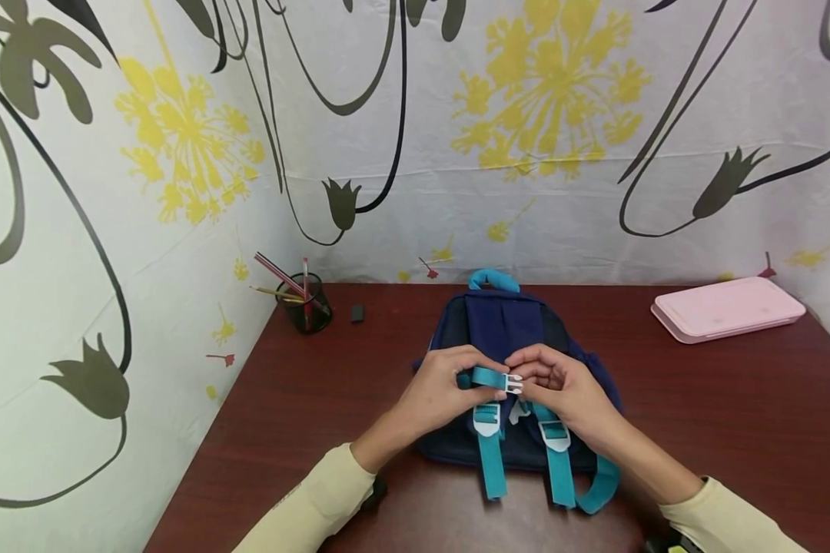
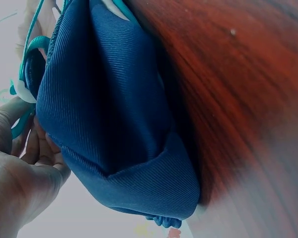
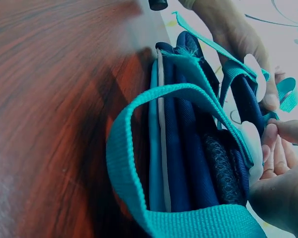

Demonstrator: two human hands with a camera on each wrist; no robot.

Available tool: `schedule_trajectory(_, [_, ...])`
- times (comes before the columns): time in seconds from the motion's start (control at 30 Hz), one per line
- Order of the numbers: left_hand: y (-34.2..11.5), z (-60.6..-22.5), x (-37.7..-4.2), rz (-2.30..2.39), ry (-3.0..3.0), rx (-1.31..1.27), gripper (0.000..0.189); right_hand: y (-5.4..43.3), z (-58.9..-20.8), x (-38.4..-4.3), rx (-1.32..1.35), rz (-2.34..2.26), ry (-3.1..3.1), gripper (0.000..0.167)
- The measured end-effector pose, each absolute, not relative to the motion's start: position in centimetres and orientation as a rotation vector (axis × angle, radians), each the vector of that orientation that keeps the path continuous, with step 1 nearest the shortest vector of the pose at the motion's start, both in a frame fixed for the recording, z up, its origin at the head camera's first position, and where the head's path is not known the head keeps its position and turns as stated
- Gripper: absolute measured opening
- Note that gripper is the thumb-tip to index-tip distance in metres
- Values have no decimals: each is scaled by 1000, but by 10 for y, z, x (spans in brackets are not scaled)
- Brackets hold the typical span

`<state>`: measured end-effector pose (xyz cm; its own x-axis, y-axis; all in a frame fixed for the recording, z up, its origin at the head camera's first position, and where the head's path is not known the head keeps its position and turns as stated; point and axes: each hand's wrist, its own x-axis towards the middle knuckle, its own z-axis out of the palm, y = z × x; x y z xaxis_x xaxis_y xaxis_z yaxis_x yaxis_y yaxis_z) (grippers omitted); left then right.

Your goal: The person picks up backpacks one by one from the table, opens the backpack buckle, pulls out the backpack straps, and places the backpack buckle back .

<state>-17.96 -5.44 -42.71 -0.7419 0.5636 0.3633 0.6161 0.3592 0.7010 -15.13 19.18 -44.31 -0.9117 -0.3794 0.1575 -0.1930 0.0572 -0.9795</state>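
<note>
A small navy backpack point(image 1: 505, 322) lies on the table with its teal shoulder straps facing up. My left hand point(image 1: 443, 388) pinches a teal strap point(image 1: 488, 377) that ends in a white pronged buckle point(image 1: 513, 383), the prongs pointing right. Close beside it, my right hand point(image 1: 567, 384) has thumb and fingertips together on a short piece of teal strap point(image 3: 270, 117); whatever else sits between those fingers is hidden. White strap adjusters point(image 1: 554, 435) lie below the hands. In the left wrist view, the left hand point(image 2: 25, 168) is at the backpack's side.
A black mesh pen cup point(image 1: 306, 307) with pencils stands at the back left, near a small dark block point(image 1: 357, 313). At the back right is a pink case point(image 1: 729, 309). Loose teal strap ends point(image 1: 493, 465) hang toward the table's front. Patterned cloth walls point(image 1: 415, 153) enclose the table.
</note>
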Motion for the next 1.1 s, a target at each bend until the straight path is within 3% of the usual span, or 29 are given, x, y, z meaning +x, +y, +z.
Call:
schedule_trajectory(0.43, [-56,-425,-178,-1337,-2615,-1026,27,191,-445,-149,-779,-1988,2144,36])
schedule_trajectory(1.1, [-59,-412,-177,-1214,-2663,-1054,26,182,-441,-143,-708,-1710,2609,23])
